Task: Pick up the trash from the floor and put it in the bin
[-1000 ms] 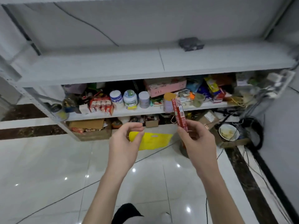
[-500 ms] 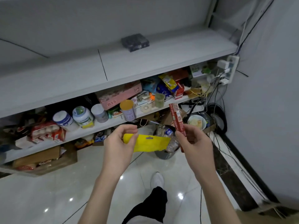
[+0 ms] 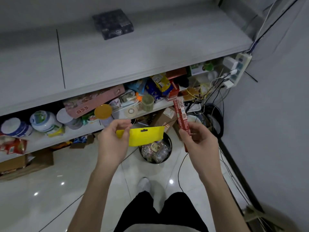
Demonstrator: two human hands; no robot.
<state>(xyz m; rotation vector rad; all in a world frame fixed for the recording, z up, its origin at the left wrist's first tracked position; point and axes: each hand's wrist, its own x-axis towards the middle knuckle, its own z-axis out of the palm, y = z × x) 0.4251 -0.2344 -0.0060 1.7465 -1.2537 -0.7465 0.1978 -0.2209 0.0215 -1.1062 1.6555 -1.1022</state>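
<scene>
- Holding 2 pieces of trash off the floor: my left hand pinches a yellow hang-hole pouch, and my right hand grips a red stick-shaped wrapper upright.
- Both sit near the round black bin, which already holds crumpled rubbish. The pouch overlaps its rim in my view.
- I judge the pickup done; dropping both in is left.
</scene>
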